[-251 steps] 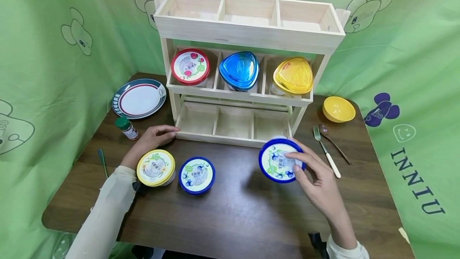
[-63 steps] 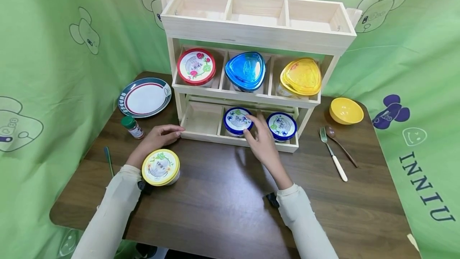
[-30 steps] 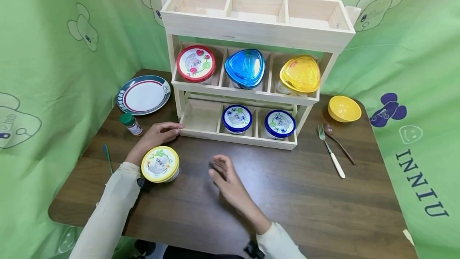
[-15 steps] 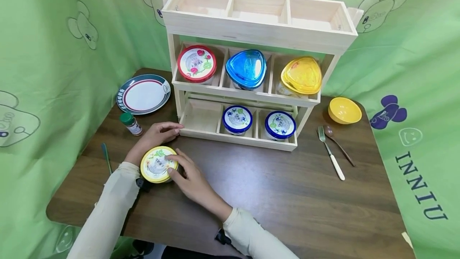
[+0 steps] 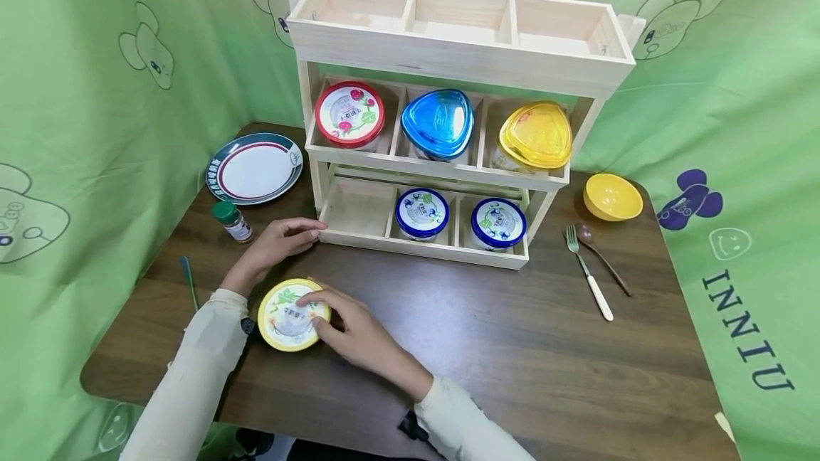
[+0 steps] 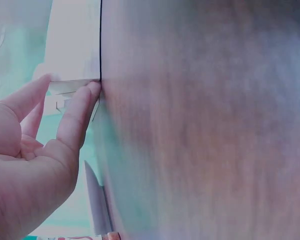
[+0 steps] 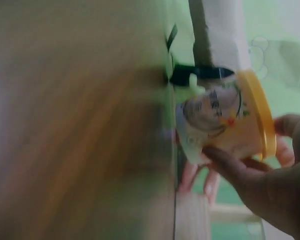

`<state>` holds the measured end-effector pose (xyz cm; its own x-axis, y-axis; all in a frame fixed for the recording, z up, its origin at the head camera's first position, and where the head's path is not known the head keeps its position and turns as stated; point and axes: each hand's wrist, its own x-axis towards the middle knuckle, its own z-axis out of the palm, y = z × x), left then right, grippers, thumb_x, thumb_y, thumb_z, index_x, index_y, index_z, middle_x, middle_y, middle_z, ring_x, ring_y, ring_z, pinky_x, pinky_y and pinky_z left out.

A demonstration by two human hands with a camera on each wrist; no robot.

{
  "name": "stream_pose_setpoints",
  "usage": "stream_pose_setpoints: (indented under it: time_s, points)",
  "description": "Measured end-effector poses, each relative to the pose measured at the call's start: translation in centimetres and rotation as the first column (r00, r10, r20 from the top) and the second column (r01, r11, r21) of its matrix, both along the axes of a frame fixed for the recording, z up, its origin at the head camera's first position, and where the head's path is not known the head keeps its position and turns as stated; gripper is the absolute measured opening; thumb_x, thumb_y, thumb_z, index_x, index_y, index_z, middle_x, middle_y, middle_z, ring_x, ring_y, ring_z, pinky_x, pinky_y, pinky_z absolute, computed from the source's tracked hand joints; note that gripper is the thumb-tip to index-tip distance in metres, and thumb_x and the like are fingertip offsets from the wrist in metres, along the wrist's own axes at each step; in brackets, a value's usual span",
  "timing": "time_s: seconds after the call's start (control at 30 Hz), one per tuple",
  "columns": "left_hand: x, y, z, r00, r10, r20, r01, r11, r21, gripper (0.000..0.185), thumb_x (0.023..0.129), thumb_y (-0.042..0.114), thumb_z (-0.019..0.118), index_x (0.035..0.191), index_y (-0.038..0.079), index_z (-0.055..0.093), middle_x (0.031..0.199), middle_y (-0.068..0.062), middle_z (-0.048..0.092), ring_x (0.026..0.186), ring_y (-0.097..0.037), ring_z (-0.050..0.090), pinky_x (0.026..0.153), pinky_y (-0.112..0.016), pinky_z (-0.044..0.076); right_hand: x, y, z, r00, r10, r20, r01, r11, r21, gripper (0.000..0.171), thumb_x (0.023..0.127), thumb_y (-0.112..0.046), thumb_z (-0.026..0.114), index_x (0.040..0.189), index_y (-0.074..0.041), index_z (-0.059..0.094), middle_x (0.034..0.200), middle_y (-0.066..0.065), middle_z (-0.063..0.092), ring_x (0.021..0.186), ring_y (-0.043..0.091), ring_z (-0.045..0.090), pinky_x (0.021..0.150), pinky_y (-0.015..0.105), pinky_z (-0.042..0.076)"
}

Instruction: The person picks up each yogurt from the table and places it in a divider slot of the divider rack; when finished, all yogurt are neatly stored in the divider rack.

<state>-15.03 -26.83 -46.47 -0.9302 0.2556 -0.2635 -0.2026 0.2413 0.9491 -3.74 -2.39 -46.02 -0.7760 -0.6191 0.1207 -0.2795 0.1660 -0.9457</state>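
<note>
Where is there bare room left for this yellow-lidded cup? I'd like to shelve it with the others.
The bottom-left slot of the wooden rack is bare, beside the two blue-lidded cups. All three top slots are bare too. The middle row is full. The table in front of the rack is open; the right hand holds the yellow-lidded cup.

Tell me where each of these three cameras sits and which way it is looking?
Head: worn on the head, looking forward and down at the wooden rack and table; both sleeved arms show.
Left wrist: on the left wrist, looking along the left hand, whose fingertips touch the rack's pale corner; blurred tabletop fills the rest.
Right wrist: on the right wrist, looking at the right hand gripping the yellow-lidded cup.
Shared: head and right wrist views both show that cup in the right hand.
</note>
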Motion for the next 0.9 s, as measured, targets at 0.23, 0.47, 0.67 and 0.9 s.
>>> stream_pose_setpoints:
  time_s: [0.23,0.47,0.67,0.9]
  points:
    - [-0.1,0.1,0.0,0.999,0.022,0.045,-0.021,1.0,-0.02,0.04,0.113,0.017,0.061,0.148,-0.004,0.062,0.153,-0.023,0.056,0.126,-0.011,0.063,0.107,-0.03,0.052,0.0,6.4,0.5,0.997,-0.046,-0.064,0.046,0.999,-0.001,0.034,0.105,-0.002,0.064,0.137,-0.012,0.071,0.169,0.01,0.046,0.157,0.023,0.039,0.129,0.043,0.029]
    - [-0.3,-0.1,0.3,0.998,0.022,0.064,-0.02,0.999,-0.025,0.039,0.114,0.015,0.06,0.148,-0.003,0.062,0.154,-0.022,0.056,0.132,-0.019,0.061,0.109,-0.032,0.051,-1.1,11.6,1.4,0.96,-0.237,-0.146,0.222,0.968,-0.114,0.034,0.103,0.008,0.063,0.133,-0.005,0.071,0.17,0.017,0.041,0.158,0.032,0.038,0.114,0.039,0.048]
    - [-0.3,-0.1,0.5,0.998,0.01,0.064,-0.01,1.0,-0.007,0.041,0.114,0.015,0.06,0.15,-0.004,0.06,0.155,-0.023,0.054,0.133,-0.019,0.061,0.112,-0.035,0.049,-2.9,12.7,3.2,0.911,-0.307,-0.276,0.276,0.95,-0.147,0.032,0.104,0.006,0.064,0.13,-0.008,0.073,0.17,0.009,0.045,0.157,0.03,0.04,0.12,0.033,0.042]
    - [0.1,0.0,0.4,0.998,0.02,0.059,-0.018,0.999,-0.028,0.042,0.113,0.017,0.063,0.15,-0.003,0.061,0.157,-0.025,0.053,0.14,-0.035,0.057,0.112,-0.038,0.048,-4.5,11.1,5.7,0.915,-0.21,-0.344,0.228,0.974,0.013,0.029,0.108,-0.005,0.063,0.133,-0.014,0.073,0.171,-0.003,0.043,0.159,0.02,0.038,0.127,0.046,0.035]
